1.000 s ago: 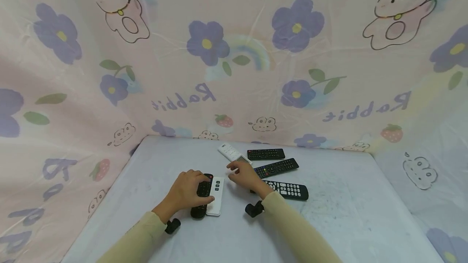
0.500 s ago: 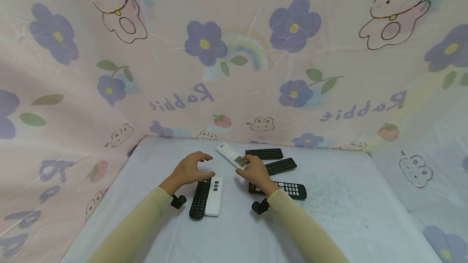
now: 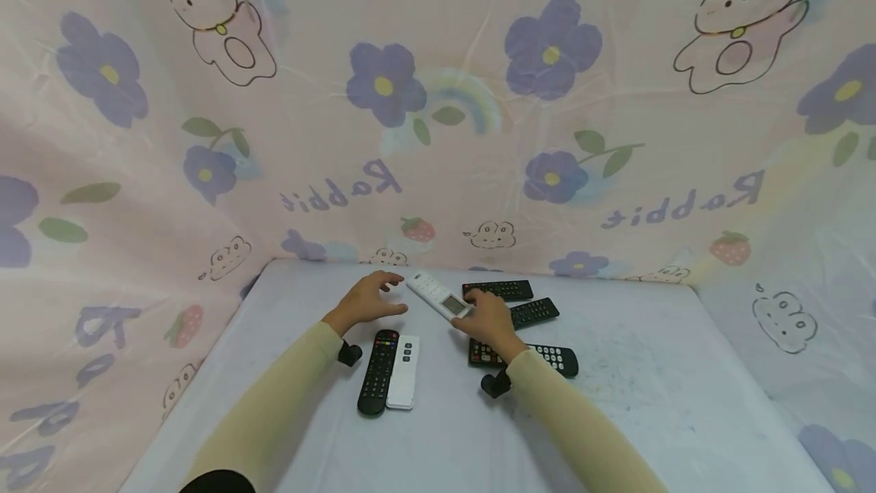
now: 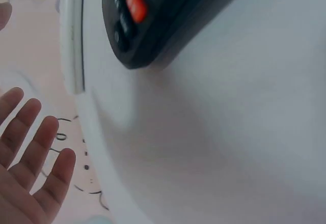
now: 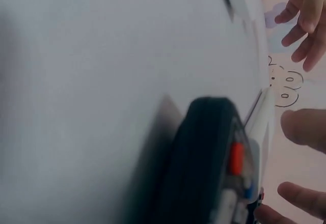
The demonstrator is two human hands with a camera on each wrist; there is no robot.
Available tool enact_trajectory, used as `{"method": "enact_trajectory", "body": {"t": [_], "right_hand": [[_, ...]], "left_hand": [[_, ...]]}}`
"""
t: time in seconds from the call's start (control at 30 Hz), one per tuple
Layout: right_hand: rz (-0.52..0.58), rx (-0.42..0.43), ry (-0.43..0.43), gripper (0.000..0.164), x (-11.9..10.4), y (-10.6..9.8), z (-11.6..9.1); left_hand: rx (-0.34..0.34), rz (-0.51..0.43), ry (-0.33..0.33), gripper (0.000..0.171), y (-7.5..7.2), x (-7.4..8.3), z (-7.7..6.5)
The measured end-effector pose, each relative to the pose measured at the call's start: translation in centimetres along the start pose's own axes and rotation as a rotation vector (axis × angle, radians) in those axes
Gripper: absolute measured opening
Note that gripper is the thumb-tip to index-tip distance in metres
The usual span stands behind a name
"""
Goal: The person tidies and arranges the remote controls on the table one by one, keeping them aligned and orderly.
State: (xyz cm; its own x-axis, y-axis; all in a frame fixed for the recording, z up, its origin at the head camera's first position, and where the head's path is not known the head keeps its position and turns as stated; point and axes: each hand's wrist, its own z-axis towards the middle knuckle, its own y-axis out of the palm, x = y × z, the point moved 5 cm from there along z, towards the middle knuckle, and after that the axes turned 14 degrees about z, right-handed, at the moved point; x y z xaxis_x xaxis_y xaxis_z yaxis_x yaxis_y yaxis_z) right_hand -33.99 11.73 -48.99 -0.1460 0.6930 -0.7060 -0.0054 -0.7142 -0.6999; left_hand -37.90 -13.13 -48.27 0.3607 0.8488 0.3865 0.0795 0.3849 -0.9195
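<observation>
A white remote control [image 3: 431,291] with a small grey screen lies slanted on the table between the two hands. My left hand [image 3: 370,300] hovers off its far left end, thumb and fingers spread apart; the left wrist view shows those fingers [image 4: 51,155] extended with nothing in them. At the screen end, my right hand [image 3: 490,322] has its fingertips right at the remote's edge. Its thumb [image 5: 303,128] and fingers stand apart in the right wrist view. Below the left hand, a long black remote [image 3: 378,375] lies beside a slim white remote [image 3: 404,373].
Right of the screened remote lie a black remote [image 3: 503,290] at the back, a second black remote [image 3: 537,313], and a black remote with white buttons [image 3: 557,360], partly under the right wrist. A printed curtain [image 3: 452,173] encloses the white table [image 3: 643,402].
My left hand has left the black and slim white remotes and moved forward to the screened remote's far end. My right hand has shifted slightly right, beside its screen end.
</observation>
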Motion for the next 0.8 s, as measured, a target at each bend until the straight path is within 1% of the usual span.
{"method": "enact_trajectory", "body": {"t": [0.13, 0.27, 0.37, 0.5, 0.57, 0.67, 0.8], "right_hand": [[-0.050, -0.005, 0.028, 0.062, 0.3, 0.3, 0.2], [-0.085, 0.003, 0.057, 0.064, 0.5, 0.5, 0.3], [-0.095, 0.014, 0.071, 0.064, 0.4, 0.5, 0.2], [-0.090, 0.028, 0.076, 0.064, 0.3, 0.5, 0.2], [-0.087, 0.036, 0.075, 0.064, 0.3, 0.5, 0.2], [-0.093, 0.035, 0.068, 0.064, 0.3, 0.6, 0.3], [-0.109, 0.027, 0.062, 0.064, 0.4, 0.9, 0.4]], "left_hand": [[-0.028, -0.039, -0.052, 0.066, 0.8, -0.5, 1.6], [-0.044, -0.038, -0.083, 0.069, 1.6, -0.9, 3.2], [-0.058, -0.061, -0.100, 0.072, 2.0, -0.9, 4.1], [-0.092, -0.092, -0.121, 0.074, 2.4, -1.1, 4.8], [-0.105, -0.093, -0.124, 0.074, 2.6, -1.2, 5.2], [-0.117, -0.109, -0.144, 0.073, 3.0, -1.4, 5.6], [-0.123, -0.101, -0.169, 0.070, 3.3, -1.7, 6.0]]}}
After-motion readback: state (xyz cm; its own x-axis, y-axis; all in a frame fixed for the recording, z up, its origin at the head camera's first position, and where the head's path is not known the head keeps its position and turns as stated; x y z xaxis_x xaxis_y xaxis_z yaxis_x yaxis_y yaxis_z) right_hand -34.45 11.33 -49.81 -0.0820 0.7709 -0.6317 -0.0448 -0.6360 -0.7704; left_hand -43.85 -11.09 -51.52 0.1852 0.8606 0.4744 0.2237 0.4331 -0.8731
